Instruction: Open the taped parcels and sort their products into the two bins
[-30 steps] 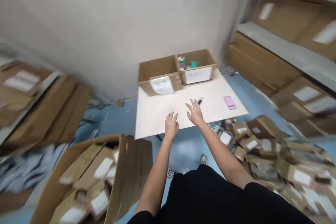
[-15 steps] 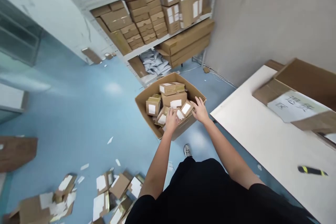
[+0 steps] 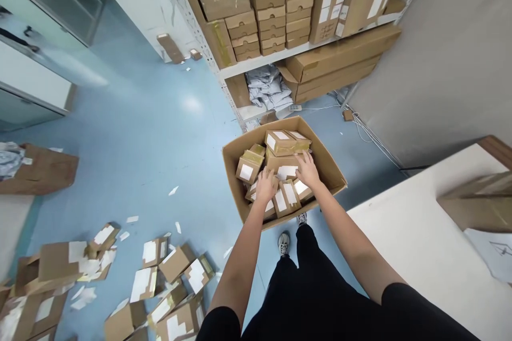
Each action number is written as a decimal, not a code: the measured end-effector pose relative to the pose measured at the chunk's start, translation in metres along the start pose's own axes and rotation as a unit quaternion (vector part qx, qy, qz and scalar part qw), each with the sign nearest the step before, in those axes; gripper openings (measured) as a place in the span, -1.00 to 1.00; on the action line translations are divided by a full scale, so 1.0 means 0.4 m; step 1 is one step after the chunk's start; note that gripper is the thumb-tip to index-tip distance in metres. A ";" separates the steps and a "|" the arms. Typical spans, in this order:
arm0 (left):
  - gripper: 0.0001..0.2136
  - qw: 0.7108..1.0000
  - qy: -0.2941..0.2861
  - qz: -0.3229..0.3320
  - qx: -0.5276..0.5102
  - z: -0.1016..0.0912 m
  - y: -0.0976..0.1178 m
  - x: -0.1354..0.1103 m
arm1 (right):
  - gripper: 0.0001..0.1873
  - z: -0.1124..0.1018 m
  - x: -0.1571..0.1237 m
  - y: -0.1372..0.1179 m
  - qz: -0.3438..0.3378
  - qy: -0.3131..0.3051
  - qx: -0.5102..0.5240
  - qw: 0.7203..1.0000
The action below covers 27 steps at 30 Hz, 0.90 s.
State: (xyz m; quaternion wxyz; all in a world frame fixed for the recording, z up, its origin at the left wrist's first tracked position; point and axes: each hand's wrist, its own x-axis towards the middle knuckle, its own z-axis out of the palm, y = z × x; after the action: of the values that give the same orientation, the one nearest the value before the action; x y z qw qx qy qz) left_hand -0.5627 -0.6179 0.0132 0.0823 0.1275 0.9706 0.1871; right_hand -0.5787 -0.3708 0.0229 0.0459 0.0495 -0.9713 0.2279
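Observation:
A large open carton [image 3: 234, 160] stands on the floor in front of me, filled with small cardboard boxes that carry white labels. Inside it, my left hand [image 3: 266, 185] lies over the small boxes on the near left, fingers loosely extended. My right hand [image 3: 307, 169] rests at the right end of a middle box [image 3: 287, 171], its fingers apart and touching the cardboard. Behind that, a taped box [image 3: 282, 143] lies on top. Closer to me, a labelled small box [image 3: 287, 197] sits between my wrists. My left fingertips partly hide what they touch.
A metal shelf [image 3: 240, 67] with stacked cartons rises behind the carton. To the right is a white table [image 3: 408, 229] with a cardboard box [image 3: 476, 205]. Several labelled boxes [image 3: 176, 262] and paper scraps lie on the floor at left. Cables [image 3: 374, 138] run along the wall.
My view has shifted, so the carton sits further right and both my feet show. My right hand has moved from the carton's right side inward onto the middle box. My left hand stays over the near boxes.

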 end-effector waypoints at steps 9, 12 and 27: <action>-0.20 0.997 -0.073 -0.025 0.001 0.104 0.054 0.550 | -0.21 0.148 0.329 0.214 0.038 -0.067 0.037 0.996; -0.18 0.993 -0.097 -0.070 0.016 0.158 0.035 0.633 | -0.17 0.194 0.387 0.256 0.042 -0.101 0.041 0.993; -0.37 0.995 -0.003 -0.092 -0.045 0.196 -0.021 0.463 | -0.11 0.338 0.353 0.167 0.019 -0.199 0.041 0.979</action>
State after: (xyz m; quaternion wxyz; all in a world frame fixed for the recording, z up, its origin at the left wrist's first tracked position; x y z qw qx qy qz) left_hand -0.7251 -0.5471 -0.0826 0.1073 0.0345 0.9685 0.2219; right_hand -0.7354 -0.3825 -0.1111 -0.1550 0.0772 -0.9517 0.2536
